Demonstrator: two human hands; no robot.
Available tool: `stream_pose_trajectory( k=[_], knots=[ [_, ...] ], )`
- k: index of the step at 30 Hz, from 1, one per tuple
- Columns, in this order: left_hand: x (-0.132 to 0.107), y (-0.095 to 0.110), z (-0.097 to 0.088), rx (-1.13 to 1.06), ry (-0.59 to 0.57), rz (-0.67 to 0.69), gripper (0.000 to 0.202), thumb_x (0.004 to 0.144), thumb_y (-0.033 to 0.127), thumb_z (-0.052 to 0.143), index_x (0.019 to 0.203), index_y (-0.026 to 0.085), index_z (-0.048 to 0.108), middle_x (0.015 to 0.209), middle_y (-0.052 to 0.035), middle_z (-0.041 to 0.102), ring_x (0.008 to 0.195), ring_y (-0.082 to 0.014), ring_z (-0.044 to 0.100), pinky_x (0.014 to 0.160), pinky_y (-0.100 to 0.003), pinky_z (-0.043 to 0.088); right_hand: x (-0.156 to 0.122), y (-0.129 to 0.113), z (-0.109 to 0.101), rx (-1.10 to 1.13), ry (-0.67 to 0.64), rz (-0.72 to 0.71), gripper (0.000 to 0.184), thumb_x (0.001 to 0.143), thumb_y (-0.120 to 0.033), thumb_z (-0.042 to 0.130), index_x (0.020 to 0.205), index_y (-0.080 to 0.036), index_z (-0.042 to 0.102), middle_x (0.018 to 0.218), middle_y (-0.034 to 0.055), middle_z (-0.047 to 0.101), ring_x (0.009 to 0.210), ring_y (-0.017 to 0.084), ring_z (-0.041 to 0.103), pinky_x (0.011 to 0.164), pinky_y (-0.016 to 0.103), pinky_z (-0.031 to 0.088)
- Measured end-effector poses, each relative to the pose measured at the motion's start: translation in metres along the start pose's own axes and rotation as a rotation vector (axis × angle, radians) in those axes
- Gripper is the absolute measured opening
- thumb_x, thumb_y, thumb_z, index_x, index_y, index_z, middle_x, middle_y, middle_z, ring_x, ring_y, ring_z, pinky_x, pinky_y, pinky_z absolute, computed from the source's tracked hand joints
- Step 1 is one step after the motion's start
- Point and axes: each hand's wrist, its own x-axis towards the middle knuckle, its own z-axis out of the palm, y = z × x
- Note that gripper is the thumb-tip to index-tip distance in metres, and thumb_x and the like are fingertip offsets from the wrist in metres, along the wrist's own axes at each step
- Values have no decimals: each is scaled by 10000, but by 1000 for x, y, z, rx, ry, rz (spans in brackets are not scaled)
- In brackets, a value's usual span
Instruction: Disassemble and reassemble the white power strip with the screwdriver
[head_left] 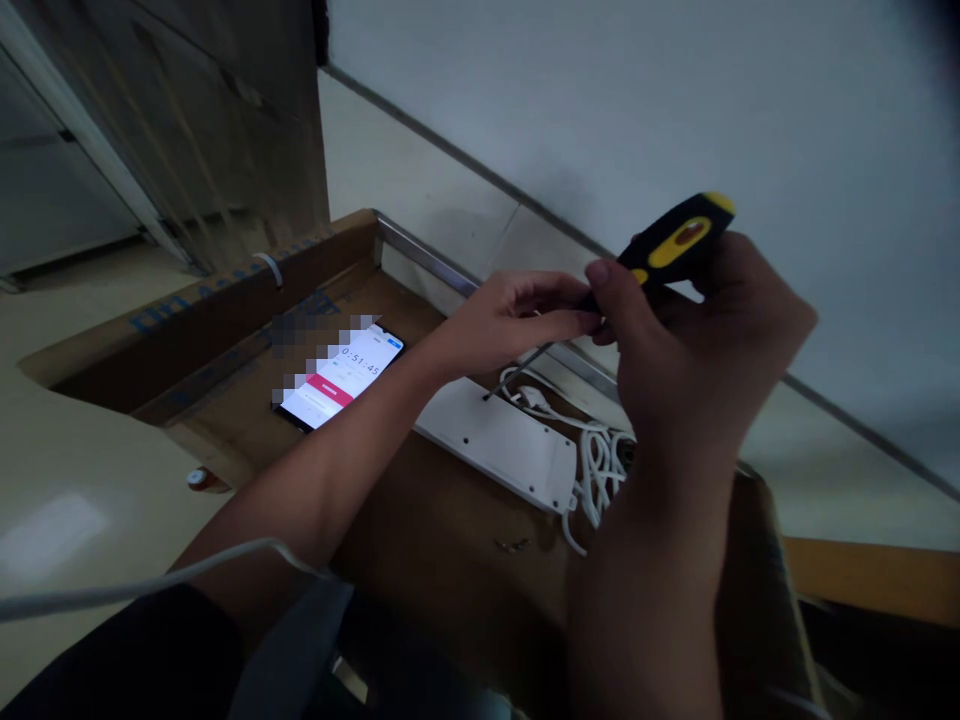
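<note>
A screwdriver (pixel 667 243) with a black and yellow handle slants over a white power strip (pixel 502 445). My right hand (pixel 675 310) is closed around its handle. With thumb and fingers together, my left hand (pixel 517 315) pinches the screwdriver where the handle meets the shaft. The thin shaft runs down to the strip, and its tip is at a dark hole in the upper face. Several dark screw holes dot that face. A white coiled cord (pixel 600 465) with a plug lies beside the strip. Small loose screws (pixel 513 545) rest on the brown surface in front.
A lit phone (pixel 341 375) showing a timer lies to the left. Everything sits in a shallow cardboard-lined tray (pixel 255 300) with raised sides, against a pale wall (pixel 675 110). A white cable (pixel 150 580) crosses the lower left, near my left forearm.
</note>
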Motion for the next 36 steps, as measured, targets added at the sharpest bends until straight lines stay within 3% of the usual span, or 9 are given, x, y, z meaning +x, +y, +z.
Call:
stream_pose_trajectory(
  k=[6, 11, 15, 22, 25, 36],
  knots=[
    [-1, 2, 2, 34, 61, -42, 260, 848, 458, 867, 945, 226, 801, 953, -3, 794, 1033, -178, 757, 976, -350, 606, 1, -4, -1, -3, -9, -14, 243, 805, -346, 794, 862, -138, 680, 732, -14, 631, 641, 58, 546, 573, 217, 502],
    [0, 0, 2, -56, 26, -44, 167, 890, 313, 837, 1006, 199, 797, 1007, -12, 803, 1051, -164, 750, 1016, -337, 581, 1, -4, -2, 38, -12, -16, 223, 810, -316, 790, 872, -131, 682, 741, -15, 621, 655, 42, 524, 636, 217, 533],
    [0, -2, 0, -97, 13, -43, 206, 885, 263, 837, 1065, 170, 795, 1027, -27, 808, 1039, -154, 741, 1044, -334, 566, 1, -4, -2, 43, -9, -41, 219, 815, -304, 796, 871, -125, 683, 739, -8, 622, 668, 42, 523, 594, 188, 509],
    [3, -4, -2, -90, -22, -13, 193, 915, 294, 825, 1067, 181, 794, 1079, -52, 820, 1058, -166, 758, 1036, -334, 593, 1, -2, -3, -12, -17, -65, 226, 837, -332, 788, 891, -140, 682, 788, 6, 653, 747, 85, 616, 615, 221, 540],
    [4, -4, -2, -32, 1, -42, 211, 900, 293, 842, 1077, 186, 798, 1015, -34, 814, 1063, -184, 765, 1015, -332, 607, 1, -4, -4, -33, -22, -72, 220, 852, -329, 779, 894, -136, 684, 786, 8, 654, 796, 106, 652, 667, 251, 568],
    [2, -4, -1, -11, 31, -76, 244, 903, 311, 840, 1113, 202, 780, 1030, -26, 812, 1080, -204, 756, 1007, -352, 615, 1, -5, -4, 30, -18, -46, 217, 830, -304, 787, 919, -129, 696, 887, 25, 706, 855, 104, 664, 728, 267, 574]
  ],
)
